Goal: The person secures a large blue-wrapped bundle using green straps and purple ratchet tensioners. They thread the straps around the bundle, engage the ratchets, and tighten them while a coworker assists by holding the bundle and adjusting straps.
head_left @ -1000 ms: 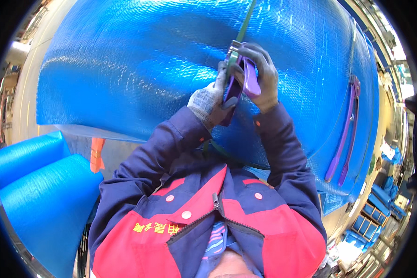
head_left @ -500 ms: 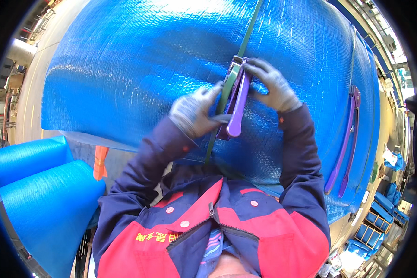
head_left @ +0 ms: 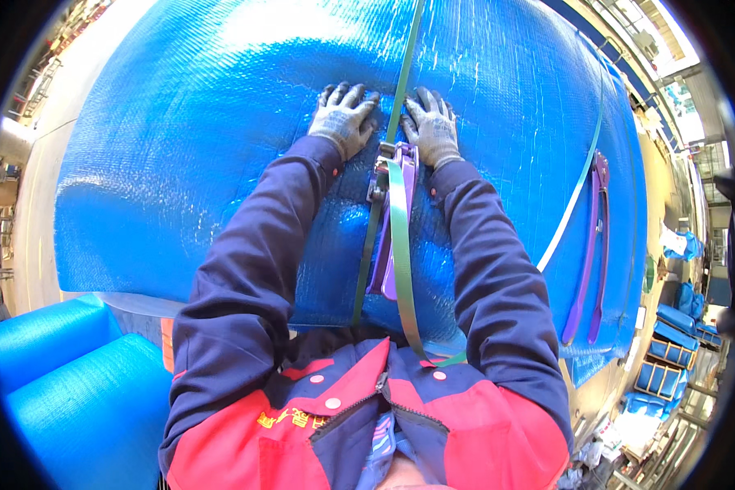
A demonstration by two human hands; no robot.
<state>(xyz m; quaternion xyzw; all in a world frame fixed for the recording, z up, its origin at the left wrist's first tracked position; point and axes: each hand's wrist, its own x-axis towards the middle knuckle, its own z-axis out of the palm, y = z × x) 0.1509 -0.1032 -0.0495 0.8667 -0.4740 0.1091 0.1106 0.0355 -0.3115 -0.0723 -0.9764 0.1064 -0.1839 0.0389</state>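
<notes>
While both forearms are reaching up from the lower centre of the frame, the navy and red jacket (head_left: 359, 416) is filling the bottom edge. A green strap (head_left: 402, 269) is running up from the jacket collar through centre frame and continuing to the top edge. A purple ratchet tensioner (head_left: 394, 220) is sitting on that strap at centre, lying flat against the big blue wrapped roll (head_left: 188, 139), handle looking folded down, though the strap is covering part of it. Neither hand is touching it.

Left hand (head_left: 343, 118), grey glove, is pressing flat on the wrap just left of the strap, fingers spread, gripping nothing. Right hand (head_left: 430, 124), same glove, is lying flat just right of the strap, fingers spread, also gripping nothing. Both are sitting just above the ratchet, upper centre.

Further right, a second purple ratchet (head_left: 592, 245) is hanging on another strap (head_left: 576, 192) across the roll. Smaller blue wrapped rolls (head_left: 65, 384) are lying at lower left. Blue racks (head_left: 670, 359) are showing at the far right edge.
</notes>
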